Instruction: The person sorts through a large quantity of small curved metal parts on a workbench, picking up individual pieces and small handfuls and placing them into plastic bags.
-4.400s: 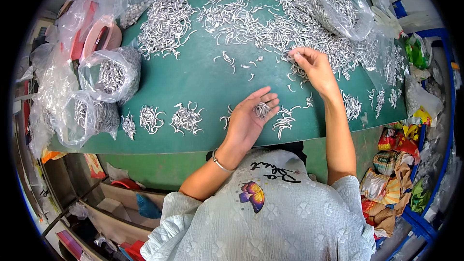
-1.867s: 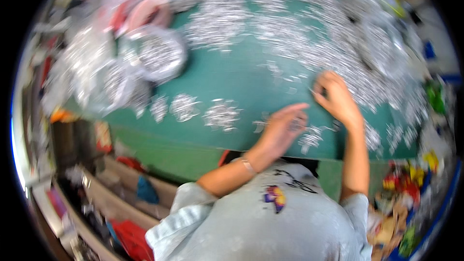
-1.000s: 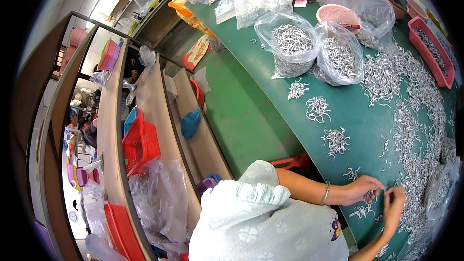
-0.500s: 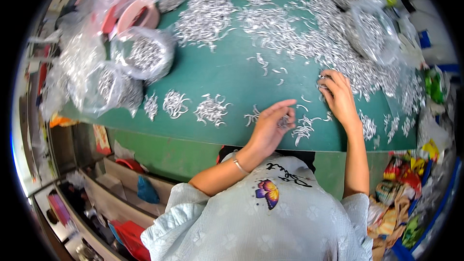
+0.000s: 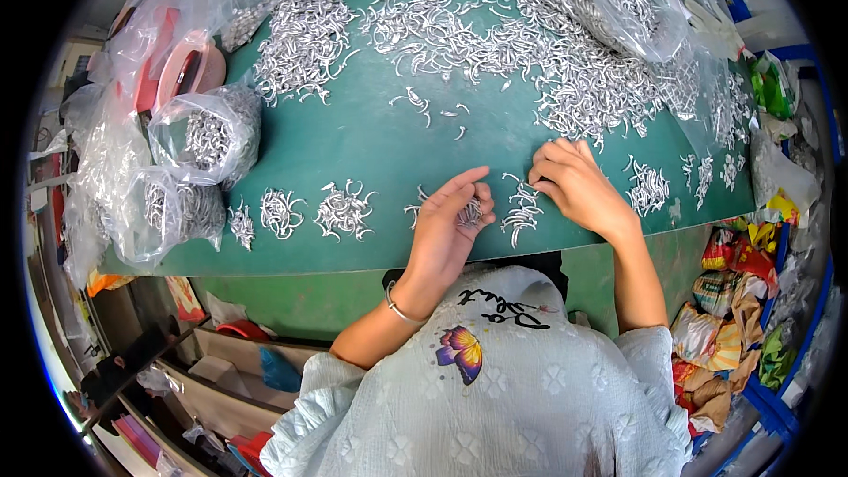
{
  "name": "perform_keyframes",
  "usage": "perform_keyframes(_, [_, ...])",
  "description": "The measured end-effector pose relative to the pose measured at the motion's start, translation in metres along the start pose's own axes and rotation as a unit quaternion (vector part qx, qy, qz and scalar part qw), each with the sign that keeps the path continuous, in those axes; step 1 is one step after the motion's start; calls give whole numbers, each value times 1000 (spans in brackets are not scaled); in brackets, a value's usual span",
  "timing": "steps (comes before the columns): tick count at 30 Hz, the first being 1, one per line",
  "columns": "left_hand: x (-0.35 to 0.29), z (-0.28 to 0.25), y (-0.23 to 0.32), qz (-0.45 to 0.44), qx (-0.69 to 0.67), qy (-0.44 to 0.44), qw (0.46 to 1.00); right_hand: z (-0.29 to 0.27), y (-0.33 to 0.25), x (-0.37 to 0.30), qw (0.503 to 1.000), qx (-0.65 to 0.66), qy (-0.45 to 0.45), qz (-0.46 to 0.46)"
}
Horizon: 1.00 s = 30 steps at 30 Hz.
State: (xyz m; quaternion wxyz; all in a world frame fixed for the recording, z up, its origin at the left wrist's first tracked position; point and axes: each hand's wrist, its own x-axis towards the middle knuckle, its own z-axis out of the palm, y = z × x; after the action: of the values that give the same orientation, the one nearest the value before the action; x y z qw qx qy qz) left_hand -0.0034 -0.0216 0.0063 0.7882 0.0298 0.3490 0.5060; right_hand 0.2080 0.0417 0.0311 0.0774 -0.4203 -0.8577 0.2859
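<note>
across the green surface (image 5: 353, 128) spreads a heap of curved silvery pieces (image 5: 583, 93). the left hand (image 5: 442, 223) cups a clutch (image 5: 469, 213) in curled fingers; the right hand (image 5: 580, 185) bends beside a small pile (image 5: 521, 212), its hold unclear. gathering seems in hand; another pick calls for a delicate pinch.

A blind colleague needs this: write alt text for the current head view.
A person's left hand cups silvery curved pieces, while the right hand curls beside a small pile on a green table. Beyond lies a large spread of similar pieces, with clear bags at both sides.
</note>
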Motion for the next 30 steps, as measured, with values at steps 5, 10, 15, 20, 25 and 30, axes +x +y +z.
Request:
perform_keyframes(5, [2, 3, 0, -5, 11, 6, 1000, -5, 4, -11, 991, -19, 128, 39])
perform_keyframes(10, [0, 4, -3, -10, 25, -3, 1000, -3, 20, -32, 981, -40, 172, 75])
perform_keyframes(15, [3, 1, -6, -8, 19, -22, 1000, 0, 17, -46, 969, -44, 201, 137])
perform_keyframes(20, [5, 2, -9, -11, 25, -28, 999, 14, 7, -44, 969, -96, 196, 115])
perform_keyframes(25, [2, 2, -8, -3, 29, -16, 999, 6, 21, -41, 945, -126, 257, 160])
perform_keyframes(30, [4, 6, -11, -14, 32, -17, 999, 25, 1, -6, 961, -100, 247, 73])
